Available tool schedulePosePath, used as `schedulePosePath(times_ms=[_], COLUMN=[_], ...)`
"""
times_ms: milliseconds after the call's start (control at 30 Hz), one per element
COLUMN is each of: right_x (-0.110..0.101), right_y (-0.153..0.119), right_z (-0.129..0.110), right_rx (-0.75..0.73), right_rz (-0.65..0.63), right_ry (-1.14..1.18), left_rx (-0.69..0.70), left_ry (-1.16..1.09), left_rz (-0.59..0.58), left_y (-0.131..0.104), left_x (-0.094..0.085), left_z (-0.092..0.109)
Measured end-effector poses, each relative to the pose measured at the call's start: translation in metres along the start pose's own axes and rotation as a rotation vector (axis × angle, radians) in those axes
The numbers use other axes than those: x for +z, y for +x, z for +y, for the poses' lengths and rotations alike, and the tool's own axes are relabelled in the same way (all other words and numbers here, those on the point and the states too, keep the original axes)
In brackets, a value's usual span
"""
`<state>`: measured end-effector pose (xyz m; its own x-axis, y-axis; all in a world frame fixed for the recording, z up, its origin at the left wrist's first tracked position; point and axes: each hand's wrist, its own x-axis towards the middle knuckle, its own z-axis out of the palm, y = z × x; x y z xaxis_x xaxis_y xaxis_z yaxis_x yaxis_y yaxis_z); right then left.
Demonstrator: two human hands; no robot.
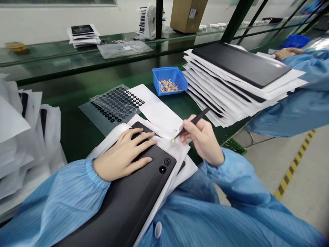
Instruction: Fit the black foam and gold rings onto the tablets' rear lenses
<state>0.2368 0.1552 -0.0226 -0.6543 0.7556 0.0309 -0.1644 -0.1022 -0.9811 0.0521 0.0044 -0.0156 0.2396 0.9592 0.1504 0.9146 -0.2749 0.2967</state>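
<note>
My right hand (202, 139) closed on dark tweezers (195, 120), tips down-left, at small pale ring (173, 140); blurred, cannot tell if pinched. Black panel (128, 202) lies left of grip and nearer me, two round lenses (165, 165) just beside tips. Left hand (127, 154) flat on panel, fingers spread, holding nothing. Blue bin (176, 92) beyond grip, panel stack (239, 65) beyond and right.

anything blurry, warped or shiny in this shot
head view: the small ring at the tip of the dark tweezers looks smeared; the green post leans steeply, likely wide-lens distortion; pale sheen on the big stacked black panel; blue bin at far right is soft; the bottom right corner darkens.
</note>
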Motion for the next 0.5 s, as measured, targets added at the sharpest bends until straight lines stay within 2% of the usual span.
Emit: schedulePosePath(times_ms=[100, 167, 267, 500], right_x=[0.009, 0.013, 0.015, 0.018], right_y=[-0.03, -0.041, -0.047, -0.048], right_z=[0.008, 0.017, 0.027, 0.029], right_rx=[0.065, 0.079, 0.058, -0.011], right_rz=[-0.047, -0.044, -0.009, 0.064], right_ry=[0.038, 0.066, 0.085, 0.081], left_rx=[0.062, 0.115, 0.16, 0.17], left_ry=[-0.064, -0.114, -0.139, -0.147], left_rz=[0.055, 0.032, -0.023, -0.004], left_y=[-0.001, -0.001, -0.001, -0.004], left_x=[-0.001, -0.003, -0.006, -0.002], left_z=[0.01, 0.016, 0.022, 0.019])
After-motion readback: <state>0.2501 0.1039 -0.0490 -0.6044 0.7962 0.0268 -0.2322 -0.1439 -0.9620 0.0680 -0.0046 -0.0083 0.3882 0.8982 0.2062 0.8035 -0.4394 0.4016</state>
